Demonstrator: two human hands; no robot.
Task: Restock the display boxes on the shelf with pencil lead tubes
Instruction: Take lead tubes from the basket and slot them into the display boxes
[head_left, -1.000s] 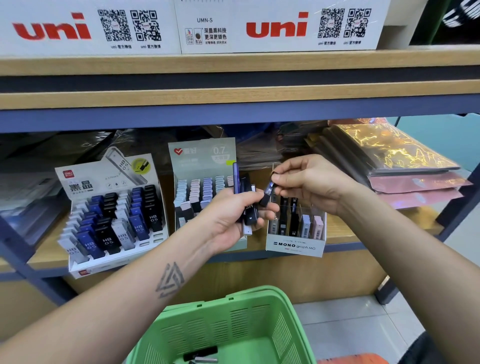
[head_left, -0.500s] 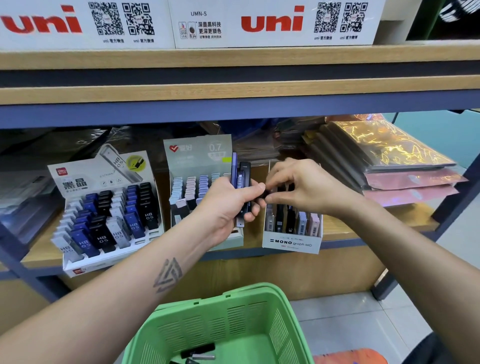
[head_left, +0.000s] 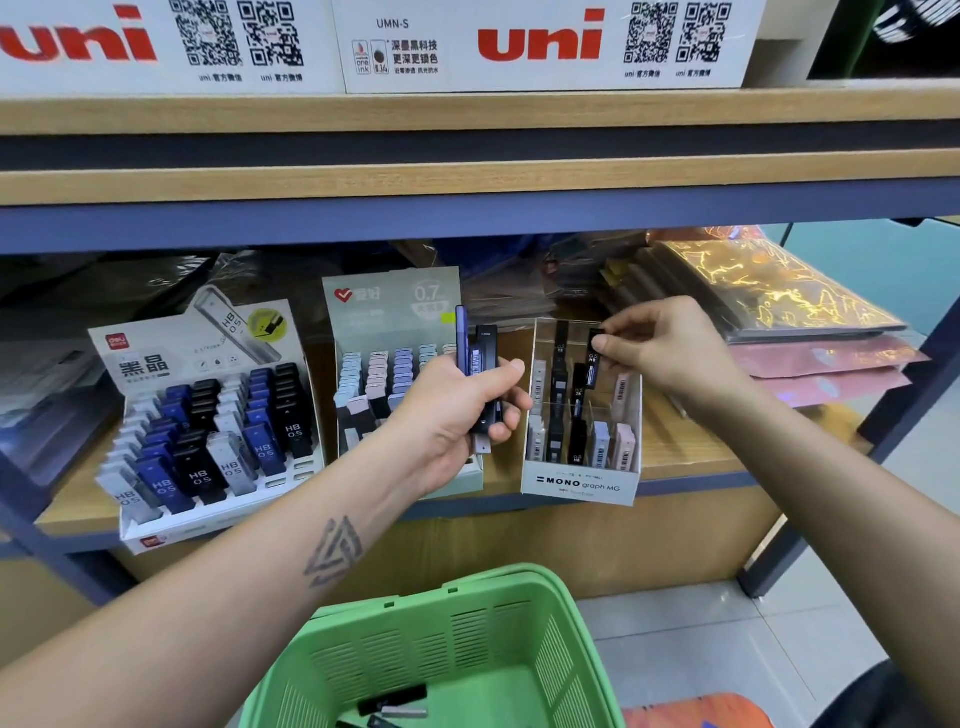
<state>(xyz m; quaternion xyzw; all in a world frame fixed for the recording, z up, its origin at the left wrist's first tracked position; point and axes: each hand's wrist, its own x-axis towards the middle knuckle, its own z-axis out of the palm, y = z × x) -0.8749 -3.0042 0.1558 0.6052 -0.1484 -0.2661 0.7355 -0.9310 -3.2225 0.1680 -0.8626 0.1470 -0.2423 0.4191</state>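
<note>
left hand (head_left: 457, 410): fingers curled round a bunch of tubes (head_left: 480, 364), before the shelf | right hand (head_left: 660, 348): thumb and fingers pinch a black tube (head_left: 594, 358), upright in the MONO box (head_left: 579, 480)

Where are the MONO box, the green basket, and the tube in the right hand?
MONO box (head_left: 579, 483): head view, front label panel.
Green basket (head_left: 467, 644): head view, slotted far wall.
Black tube (head_left: 594, 353): head view, upper body below fingertips.

Black lead tube (head_left: 593, 358) upright, pinched over rear row of white MONO display box (head_left: 579, 480) on shelf (head_left: 675, 441); dark tube bundle (head_left: 480, 374) gripped upright beside it.
</note>
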